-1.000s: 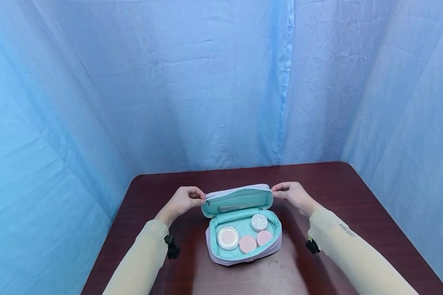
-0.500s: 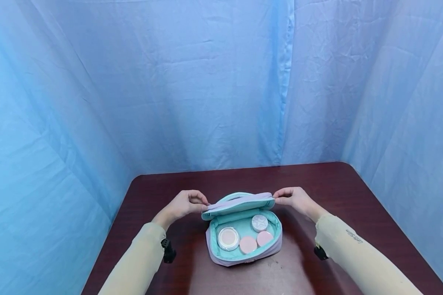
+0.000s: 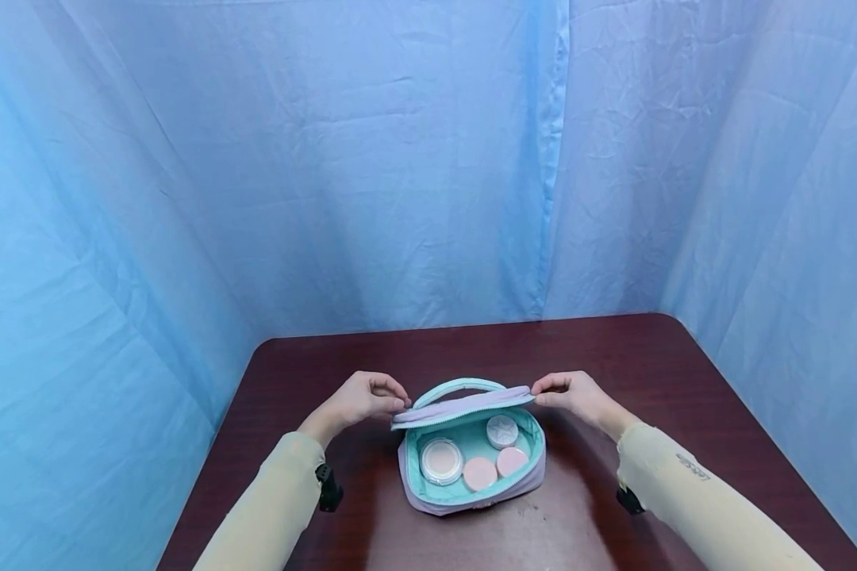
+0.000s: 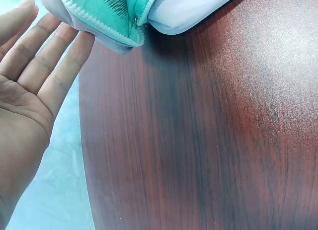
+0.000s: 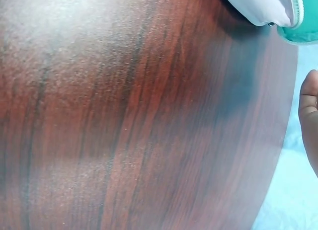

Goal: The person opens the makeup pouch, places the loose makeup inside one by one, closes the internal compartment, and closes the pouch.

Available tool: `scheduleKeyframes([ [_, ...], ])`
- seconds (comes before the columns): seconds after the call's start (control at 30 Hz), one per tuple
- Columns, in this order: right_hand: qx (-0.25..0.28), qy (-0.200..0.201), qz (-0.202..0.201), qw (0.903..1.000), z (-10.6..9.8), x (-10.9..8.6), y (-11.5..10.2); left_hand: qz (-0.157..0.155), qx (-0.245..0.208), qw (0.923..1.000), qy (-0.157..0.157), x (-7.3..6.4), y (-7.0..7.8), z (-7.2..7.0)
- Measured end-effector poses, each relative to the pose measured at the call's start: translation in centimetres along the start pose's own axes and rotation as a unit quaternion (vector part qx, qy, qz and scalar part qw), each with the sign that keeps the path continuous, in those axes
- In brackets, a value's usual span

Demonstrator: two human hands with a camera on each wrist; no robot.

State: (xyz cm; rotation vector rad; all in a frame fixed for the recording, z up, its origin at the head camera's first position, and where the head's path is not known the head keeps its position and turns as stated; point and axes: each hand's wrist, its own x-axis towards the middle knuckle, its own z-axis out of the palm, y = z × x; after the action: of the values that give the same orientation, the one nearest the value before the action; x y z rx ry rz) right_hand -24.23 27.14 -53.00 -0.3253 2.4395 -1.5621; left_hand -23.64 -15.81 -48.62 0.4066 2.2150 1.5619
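Observation:
A lavender makeup bag (image 3: 439, 506) with mint lining stands on the table, its lid (image 3: 464, 407) tilted part-way over the rear of the opening. My left hand (image 3: 360, 403) pinches the lid's left corner between thumb and fingers. At the opposite corner, my right hand (image 3: 578, 396) pinches the lid's edge. Inside lie a round white cushion compact (image 3: 442, 461), two pink round lids or pots (image 3: 480, 474) and a silvery round case with a star pattern (image 3: 502, 431). The left wrist view shows fingers (image 4: 62, 66) against the zippered lid. Only part of my right hand (image 5: 309, 101) shows in the right wrist view.
The dark red-brown wooden table (image 3: 314, 515) has rounded far corners. Blue cloth (image 3: 400, 159) hangs behind it and along both sides. A mint carrying handle (image 3: 457, 385) arches up from the lid. Black wrist cameras (image 3: 328, 488) sit below both forearms.
Both hands have drawn the lid forward and down from nearly upright, so its lavender outside and handle now show. The bag's base and the round items have stayed in place.

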Motion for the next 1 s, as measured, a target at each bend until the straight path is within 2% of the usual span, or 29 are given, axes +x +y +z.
scheduleKeyframes([
  [0.23, 0.005, -0.01, -0.027, 0.9996, 0.1, -0.6, 0.6, -0.014, -0.004, 0.9999, 0.008, 0.3, 0.3, 0.5],
  [0.47, -0.007, -0.032, -0.037, 0.9988, 0.3, -0.9, 0.8, -0.042, 0.023, 0.9972, 0.058, 0.4, 0.1, 1.0],
  [0.57, -0.011, -0.039, -0.04, 0.9984, 0.3, -1.0, 0.8, -0.051, 0.039, 0.9955, 0.07, 0.5, -0.2, 1.2],
  [0.73, -0.011, -0.044, -0.024, 0.9987, 0.3, -1.1, 0.7, -0.084, 0.071, 0.9921, 0.061, 0.2, -0.5, 1.7],
  [1.0, -0.011, -0.053, -0.015, 0.9984, 0.4, -1.1, 0.9, -0.116, 0.061, 0.9904, 0.042, -0.4, -1.3, 2.4],
])
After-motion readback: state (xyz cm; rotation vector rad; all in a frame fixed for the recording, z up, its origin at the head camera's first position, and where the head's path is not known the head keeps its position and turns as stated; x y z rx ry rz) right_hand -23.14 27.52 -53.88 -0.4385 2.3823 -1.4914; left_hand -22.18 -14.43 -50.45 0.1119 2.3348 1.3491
